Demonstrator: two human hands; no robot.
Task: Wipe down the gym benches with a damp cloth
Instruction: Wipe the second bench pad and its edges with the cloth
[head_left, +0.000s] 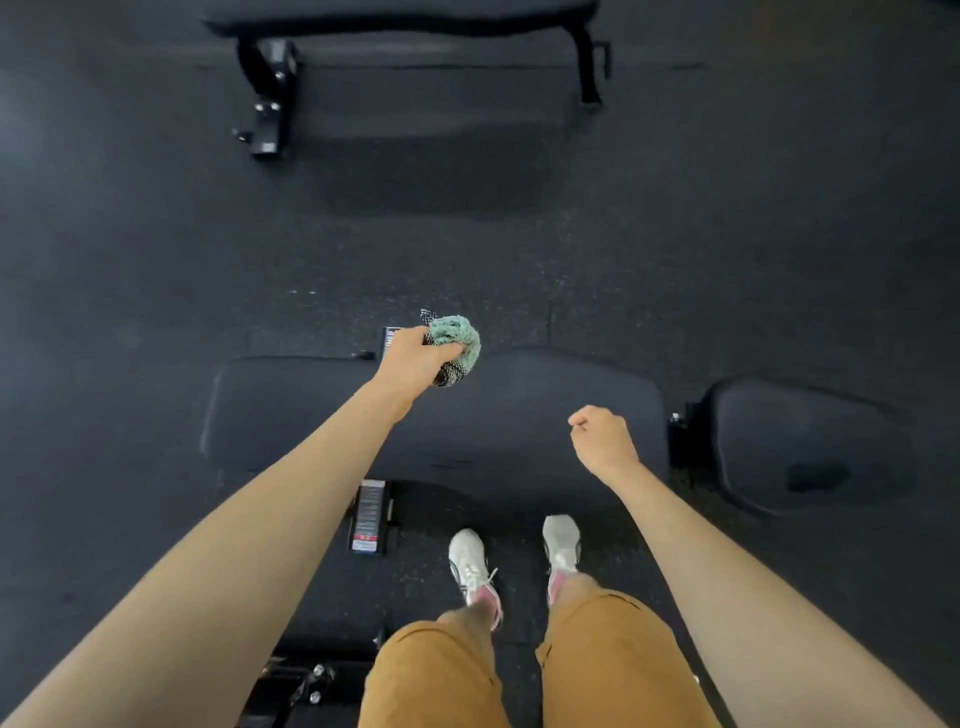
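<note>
Two black padded gym benches, one bunched teal fluffy cloth (456, 333), two hands.
The left hand (415, 359) grips the cloth at frame centre, above the far edge of the near bench (524, 421). The right hand (602, 437), fingers curled into a fist, holds nothing over the same pad. The second bench (400, 18) lies along the top edge. Two white shoes (469, 564) stand below.

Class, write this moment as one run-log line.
left hand: grips cloth over bench | right hand: curled, empty | wiping contact: unclear
</note>
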